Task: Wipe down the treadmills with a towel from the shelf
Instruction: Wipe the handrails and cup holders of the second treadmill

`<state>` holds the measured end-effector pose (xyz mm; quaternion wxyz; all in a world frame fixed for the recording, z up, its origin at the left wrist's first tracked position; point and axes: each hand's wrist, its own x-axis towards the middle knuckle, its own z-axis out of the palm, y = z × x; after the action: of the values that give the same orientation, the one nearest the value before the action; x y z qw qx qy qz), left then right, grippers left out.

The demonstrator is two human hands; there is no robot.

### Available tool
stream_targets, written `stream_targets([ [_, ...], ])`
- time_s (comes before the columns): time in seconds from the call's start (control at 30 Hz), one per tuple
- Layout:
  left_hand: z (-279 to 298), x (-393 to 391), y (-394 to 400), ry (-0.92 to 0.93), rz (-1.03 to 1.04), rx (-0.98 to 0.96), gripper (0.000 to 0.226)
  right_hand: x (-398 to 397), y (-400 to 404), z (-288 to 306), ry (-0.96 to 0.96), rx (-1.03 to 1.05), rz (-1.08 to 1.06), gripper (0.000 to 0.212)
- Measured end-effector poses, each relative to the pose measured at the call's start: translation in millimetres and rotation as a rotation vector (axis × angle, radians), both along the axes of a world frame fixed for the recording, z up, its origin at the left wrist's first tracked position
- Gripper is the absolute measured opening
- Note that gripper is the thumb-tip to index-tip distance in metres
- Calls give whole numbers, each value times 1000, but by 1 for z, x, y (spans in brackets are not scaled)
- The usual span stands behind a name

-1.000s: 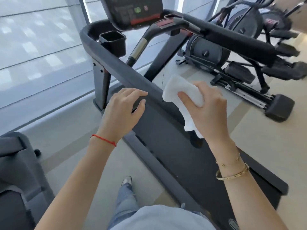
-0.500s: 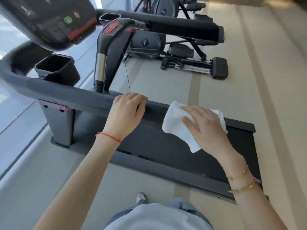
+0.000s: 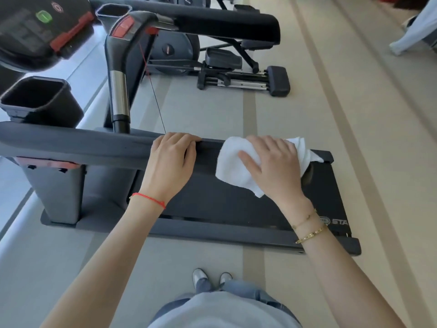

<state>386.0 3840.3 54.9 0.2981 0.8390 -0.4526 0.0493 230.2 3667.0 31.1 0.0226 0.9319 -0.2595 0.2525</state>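
Observation:
A dark grey treadmill (image 3: pixel 212 228) stands side-on in front of me, its near handrail (image 3: pixel 75 145) running left to right at hand height. My left hand (image 3: pixel 170 164) grips that handrail, fingers curled over its top. Just to the right, my right hand (image 3: pixel 272 166) holds a white towel (image 3: pixel 233 169) wrapped over the end of the same rail, thumb and fingers curled round the cloth. The towel's loose corner hangs toward the black belt (image 3: pixel 236 204). The console (image 3: pixel 40 29) with a green button sits at upper left.
A black cup holder (image 3: pixel 37 100) sits on the rail at far left. The far handrail (image 3: pixel 212 22) crosses the top. An elliptical machine (image 3: pixel 231 69) stands beyond on the beige floor. Another person's leg (image 3: pixel 413 31) shows at top right. My shoes (image 3: pixel 210 278) stand beside the deck.
The view has swung rightward and down along the treadmill. My right hand slid the towel along the handrail to its end; my left hand kept its grip on the rail.

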Motion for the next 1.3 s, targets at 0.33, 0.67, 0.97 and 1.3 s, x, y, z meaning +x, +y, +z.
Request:
stream_targets([
  [0.33, -1, -8, 10, 20, -31, -47, 33, 58, 32, 6, 52, 16, -59, 58],
  [0.67, -3, 63, 79, -83, 191, -126, 34, 96, 64, -2, -28, -122, -55, 47],
  [0.97, -7, 170, 122, -152, 294, -39, 25, 225, 176, 1, -6, -44, 24, 50],
  [1.3, -21, 202, 135, -261, 231, 15, 39, 223, 170, -4, -166, -40, -180, 47],
])
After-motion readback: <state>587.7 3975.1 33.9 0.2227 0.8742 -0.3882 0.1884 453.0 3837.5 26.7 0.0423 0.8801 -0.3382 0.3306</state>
